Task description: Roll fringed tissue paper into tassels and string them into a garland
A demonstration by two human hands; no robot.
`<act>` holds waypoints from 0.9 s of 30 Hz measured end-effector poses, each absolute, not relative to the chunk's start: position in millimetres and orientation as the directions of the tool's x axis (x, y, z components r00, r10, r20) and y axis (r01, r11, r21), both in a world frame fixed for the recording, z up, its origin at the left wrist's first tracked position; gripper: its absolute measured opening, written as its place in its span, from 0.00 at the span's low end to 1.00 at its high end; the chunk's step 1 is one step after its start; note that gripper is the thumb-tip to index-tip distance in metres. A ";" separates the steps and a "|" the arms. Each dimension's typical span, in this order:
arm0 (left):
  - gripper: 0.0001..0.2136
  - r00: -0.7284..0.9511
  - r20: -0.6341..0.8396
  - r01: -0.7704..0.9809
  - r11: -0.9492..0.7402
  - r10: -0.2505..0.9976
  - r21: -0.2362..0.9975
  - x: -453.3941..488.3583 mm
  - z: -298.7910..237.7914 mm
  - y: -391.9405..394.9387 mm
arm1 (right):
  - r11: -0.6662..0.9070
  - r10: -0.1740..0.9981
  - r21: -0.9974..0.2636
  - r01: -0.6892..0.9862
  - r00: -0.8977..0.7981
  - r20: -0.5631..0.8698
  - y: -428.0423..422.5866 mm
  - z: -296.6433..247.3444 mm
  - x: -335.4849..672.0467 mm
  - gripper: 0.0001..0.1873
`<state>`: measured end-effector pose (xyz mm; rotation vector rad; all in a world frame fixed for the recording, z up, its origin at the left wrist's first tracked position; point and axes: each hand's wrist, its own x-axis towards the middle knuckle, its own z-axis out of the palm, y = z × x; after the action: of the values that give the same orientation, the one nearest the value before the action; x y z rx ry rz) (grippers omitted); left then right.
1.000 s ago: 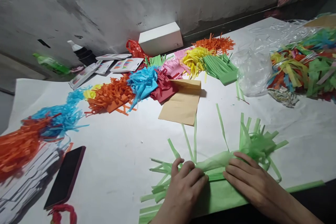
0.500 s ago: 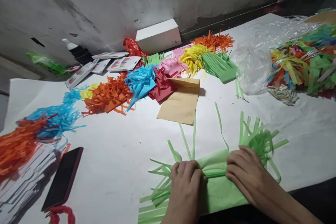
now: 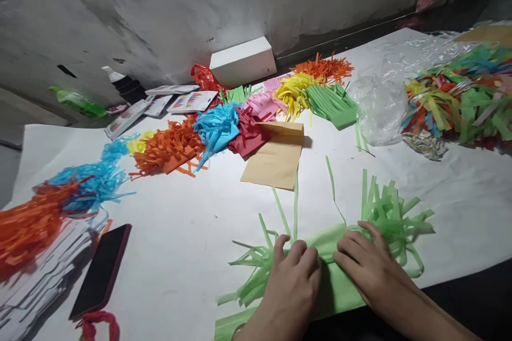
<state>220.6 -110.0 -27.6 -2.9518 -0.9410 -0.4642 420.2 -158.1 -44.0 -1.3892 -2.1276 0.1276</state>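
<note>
Left hand (image 3: 295, 283) and right hand (image 3: 370, 262) curl half-closed over thin green paper (image 3: 340, 293) with ribbon-like fringes (image 3: 384, 212); I cannot tell whether they pinch it. Beyond lies folded brown paper (image 3: 276, 160).

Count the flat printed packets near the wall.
4, left of the white box: the back packet, the right packet, the front-left packet, and the partly covered middle packet. Others may be hidden underneath.
</note>
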 end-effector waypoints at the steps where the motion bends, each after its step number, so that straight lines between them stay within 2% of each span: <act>1: 0.09 0.787 0.273 0.561 -0.826 0.553 0.056 221.4 -28.1 -108.4 | 0.478 0.848 -0.356 0.803 -0.316 0.426 -158.1 -44.6 419.8 0.15; 3: 0.10 0.801 0.264 0.548 -0.836 0.538 0.042 222.6 -29.9 -103.9 | 0.503 0.831 -0.305 0.808 -0.357 0.426 -156.4 -45.3 418.2 0.12; 6: 0.09 0.760 0.297 0.567 -0.813 0.578 0.130 222.8 -32.1 -97.9 | 0.525 0.811 -0.263 0.809 -0.382 0.444 -151.9 -45.6 414.0 0.14; 9: 0.06 0.680 0.424 0.579 -0.793 0.599 0.190 222.0 -29.6 -98.1 | 0.560 0.754 -0.262 0.786 -0.353 0.554 -148.8 -44.6 410.2 0.18; 13: 0.11 0.568 0.583 0.586 -0.782 0.582 0.210 222.6 -22.5 -105.2 | 0.609 0.662 -0.250 0.752 -0.309 0.683 -146.0 -41.4 410.3 0.19; 15: 0.11 0.498 0.680 0.582 -0.789 0.538 0.198 224.9 -24.9 -108.3 | 0.589 0.666 -0.276 0.759 -0.264 0.698 -143.6 -38.2 412.6 0.18; 17: 0.09 0.498 0.758 0.502 -0.852 0.422 0.145 229.0 -35.5 -109.5 | 0.563 0.669 -0.305 0.768 -0.208 0.713 -140.1 -33.4 415.1 0.16; 19: 0.09 0.593 0.745 0.398 -0.916 0.305 0.059 233.0 -53.7 -108.6 | 0.560 0.661 -0.315 0.766 -0.184 0.727 -135.8 -27.5 417.6 0.15; 21: 0.08 0.667 0.682 0.413 -0.911 0.299 -0.006 233.8 -74.9 -105.9 | 0.545 0.651 -0.315 0.777 -0.155 0.743 -130.8 -22.4 422.4 0.14; 23: 0.11 0.683 0.604 0.541 -0.840 0.411 -0.041 229.5 -93.8 -102.3 | 0.470 0.625 -0.319 0.823 -0.055 0.779 -126.1 -20.1 433.9 0.12; 25: 0.16 0.672 0.527 0.638 -0.768 0.521 -0.055 221.8 -107.3 -98.8 | 0.324 0.562 -0.333 0.886 0.102 0.820 -124.5 -21.5 456.2 0.08; 27: 0.19 0.682 0.446 0.676 -0.733 0.580 -0.079 214.2 -115.2 -95.9 | 0.160 0.490 -0.362 0.918 0.244 0.837 -130.4 -25.4 489.6 0.07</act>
<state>214.2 -95.9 -115.2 -2.6574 -1.0094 -0.5841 489.6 -130.4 -25.4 -1.4795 -1.3937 -0.5197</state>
